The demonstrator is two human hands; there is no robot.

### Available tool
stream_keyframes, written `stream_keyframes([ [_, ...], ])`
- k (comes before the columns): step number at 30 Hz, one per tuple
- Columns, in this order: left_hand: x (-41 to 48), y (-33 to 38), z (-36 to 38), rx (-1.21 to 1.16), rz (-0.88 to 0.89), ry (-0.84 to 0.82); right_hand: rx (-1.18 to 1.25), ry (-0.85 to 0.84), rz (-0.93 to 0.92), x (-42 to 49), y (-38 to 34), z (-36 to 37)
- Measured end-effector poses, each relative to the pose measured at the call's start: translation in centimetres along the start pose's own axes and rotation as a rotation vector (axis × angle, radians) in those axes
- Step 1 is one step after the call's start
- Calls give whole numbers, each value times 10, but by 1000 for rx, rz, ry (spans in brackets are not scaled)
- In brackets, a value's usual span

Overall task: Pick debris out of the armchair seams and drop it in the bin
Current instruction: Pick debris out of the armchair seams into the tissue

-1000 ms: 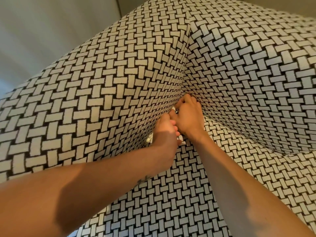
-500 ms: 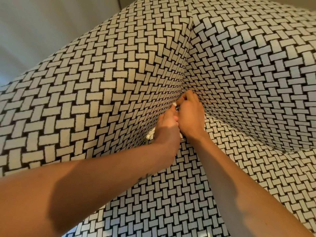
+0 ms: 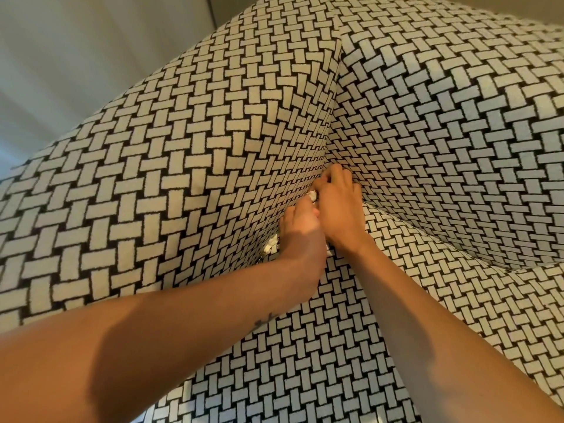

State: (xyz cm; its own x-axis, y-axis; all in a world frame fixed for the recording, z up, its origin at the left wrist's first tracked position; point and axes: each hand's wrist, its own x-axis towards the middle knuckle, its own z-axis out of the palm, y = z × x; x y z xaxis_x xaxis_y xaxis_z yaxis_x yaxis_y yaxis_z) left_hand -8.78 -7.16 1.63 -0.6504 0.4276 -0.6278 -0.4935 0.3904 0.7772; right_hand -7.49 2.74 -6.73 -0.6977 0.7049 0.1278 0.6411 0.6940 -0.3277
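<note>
The armchair (image 3: 189,166) is covered in black-and-white basketweave fabric. Both my hands meet at the corner seam (image 3: 331,138) where the arm panel, the backrest and the seat cushion (image 3: 308,355) join. My right hand (image 3: 340,209) has its fingers curled into the seam, pinching a small white scrap (image 3: 312,196) at its thumb. Touching it from below left, my left hand (image 3: 300,236) is closed, and white crumpled debris (image 3: 271,246) pokes out at its left side against the arm panel. The bin is not in view.
The backrest (image 3: 451,141) rises on the right and the padded arm panel on the left. A pale wall (image 3: 76,56) stands behind the chair at the upper left. My forearms cross the seat from the bottom edge.
My left hand has slid up along the seam until it touches the right hand. A white scrap has come into view between the two thumbs.
</note>
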Motion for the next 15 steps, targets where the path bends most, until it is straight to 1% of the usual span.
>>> stream_keyframes([
  [2, -3, 1, 0, 29, 5, -14, 54, 20, -17, -2, 2, 0],
  [6, 2, -2, 1, 21, -14, 31, 201, 78, -30, -11, 6, 0],
  [9, 9, -6, 2, 34, -12, 25, 286, 111, -45, -19, 10, -2],
  [15, 9, -6, 3, 9, -15, -8, 383, 203, 40, -43, 17, -9],
])
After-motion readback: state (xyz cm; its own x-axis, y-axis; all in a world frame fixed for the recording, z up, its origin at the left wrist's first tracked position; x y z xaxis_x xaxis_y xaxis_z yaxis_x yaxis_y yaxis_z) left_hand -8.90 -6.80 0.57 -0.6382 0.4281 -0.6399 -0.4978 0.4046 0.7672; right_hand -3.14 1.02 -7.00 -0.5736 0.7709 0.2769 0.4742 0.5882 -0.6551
